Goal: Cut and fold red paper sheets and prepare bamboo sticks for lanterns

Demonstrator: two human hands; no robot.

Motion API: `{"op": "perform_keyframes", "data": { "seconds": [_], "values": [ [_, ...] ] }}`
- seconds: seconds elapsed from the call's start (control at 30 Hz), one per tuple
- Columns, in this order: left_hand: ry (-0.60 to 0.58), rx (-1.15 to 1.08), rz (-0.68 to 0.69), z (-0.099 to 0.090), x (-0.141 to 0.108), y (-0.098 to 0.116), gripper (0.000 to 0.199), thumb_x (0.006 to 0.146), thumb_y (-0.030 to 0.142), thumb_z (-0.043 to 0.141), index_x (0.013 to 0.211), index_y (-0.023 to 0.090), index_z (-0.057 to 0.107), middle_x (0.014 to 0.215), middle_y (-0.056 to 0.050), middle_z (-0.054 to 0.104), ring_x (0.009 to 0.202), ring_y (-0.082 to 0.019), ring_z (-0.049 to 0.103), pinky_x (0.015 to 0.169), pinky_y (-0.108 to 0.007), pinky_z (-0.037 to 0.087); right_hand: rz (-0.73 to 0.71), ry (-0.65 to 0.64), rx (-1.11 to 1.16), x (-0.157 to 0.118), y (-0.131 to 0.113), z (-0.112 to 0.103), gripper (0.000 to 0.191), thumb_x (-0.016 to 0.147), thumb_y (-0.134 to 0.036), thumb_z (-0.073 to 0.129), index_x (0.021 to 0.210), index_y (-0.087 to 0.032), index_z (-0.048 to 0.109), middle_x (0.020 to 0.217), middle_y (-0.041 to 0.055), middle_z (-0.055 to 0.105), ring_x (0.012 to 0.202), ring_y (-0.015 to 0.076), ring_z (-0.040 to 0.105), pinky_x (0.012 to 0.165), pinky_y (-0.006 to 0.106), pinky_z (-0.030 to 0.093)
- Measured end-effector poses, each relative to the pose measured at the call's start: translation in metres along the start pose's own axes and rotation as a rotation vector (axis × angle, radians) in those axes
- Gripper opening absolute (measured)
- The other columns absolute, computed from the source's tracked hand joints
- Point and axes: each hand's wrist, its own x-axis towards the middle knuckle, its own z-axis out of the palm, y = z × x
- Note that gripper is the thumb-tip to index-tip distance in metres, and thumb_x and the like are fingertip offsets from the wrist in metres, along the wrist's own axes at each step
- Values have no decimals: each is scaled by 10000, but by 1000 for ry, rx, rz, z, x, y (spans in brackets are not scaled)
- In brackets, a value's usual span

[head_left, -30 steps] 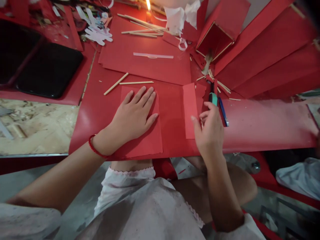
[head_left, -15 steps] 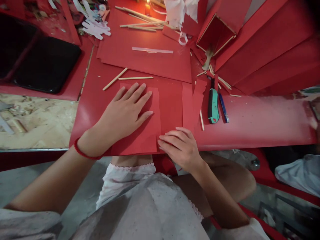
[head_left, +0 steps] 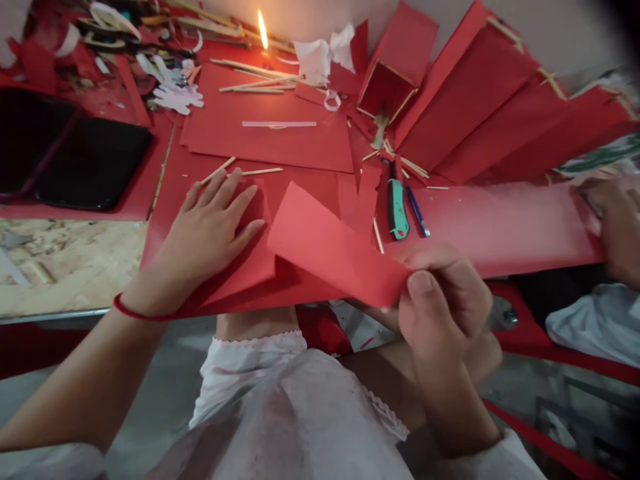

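Note:
My right hand point(head_left: 445, 307) pinches the end of a red paper strip point(head_left: 330, 243) between thumb and fingers, lifted above the table's front edge. The strip slants up to the left, its far end close to my left hand point(head_left: 210, 223). That hand lies flat with fingers spread on a red paper sheet point(head_left: 250, 270) on the red table surface. Two thin sticks lie just beyond its fingertips, one of them a short stick point(head_left: 263, 171). A green and black utility knife point(head_left: 397, 208) and a blue pen-like tool point(head_left: 418, 212) rest right of the strip.
A lit candle point(head_left: 263, 40) burns at the back, near several wooden sticks point(head_left: 260, 87). Black phone-like slabs point(head_left: 95, 167) lie at left. Red box shapes point(head_left: 400, 47) stand at the back right. Another person's hand point(head_left: 620, 227) is at the far right edge.
My right hand has risen from the table and moved right, with the red strip now in its pinch. My left hand stays flat on the sheet. Another person's hand has come into view.

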Motion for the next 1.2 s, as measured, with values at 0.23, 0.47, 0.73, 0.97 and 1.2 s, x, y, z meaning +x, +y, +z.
{"op": "perform_keyframes", "data": {
  "seconds": [0.23, 0.47, 0.73, 0.97, 1.2],
  "values": [
    [23, -671, -4, -33, -3, 69, 487, 1076, 441, 250, 1344, 234, 599, 1472, -36, 611, 1383, -236, 539, 1187, -454, 414, 433, -336, 544, 5, -34, -3, 264, 893, -439, 696, 790, -225, 581, 440, -105, 495, 323, 59, 395, 356, 171, 353],
    [-10, -756, 124, -77, -44, 131, 270, 869, 594, 674, 959, 348, 741, 970, 48, 766, 930, -182, 701, 815, -305, 547, 558, -423, 519, -25, -49, -11, 221, 868, -366, 742, 768, -205, 628, 465, -82, 552, 359, 53, 447, 371, 147, 378],
    [-144, -637, 299, -75, -84, 143, 83, 818, 300, 774, 825, 298, 692, 759, 67, 721, 680, -122, 635, 704, -254, 531, 509, -364, 389, -66, -60, 0, 91, 897, -209, 634, 813, -183, 656, 533, -66, 599, 414, 47, 488, 405, 145, 394],
    [-294, -808, 110, -67, -96, 147, 200, 901, 242, 652, 712, 238, 716, 640, 41, 671, 644, -122, 596, 653, -250, 512, 421, -344, 230, -66, -56, 7, 91, 887, -184, 596, 846, -178, 678, 597, -54, 609, 486, 59, 533, 454, 162, 420],
    [-383, -916, 47, -54, -93, 139, 220, 911, 268, 645, 707, 232, 717, 673, 27, 678, 652, -131, 604, 586, -244, 485, 303, -389, -24, -61, -50, 4, 83, 828, -143, 636, 763, -188, 660, 660, -44, 627, 594, 81, 554, 526, 185, 425]
  ]
}}
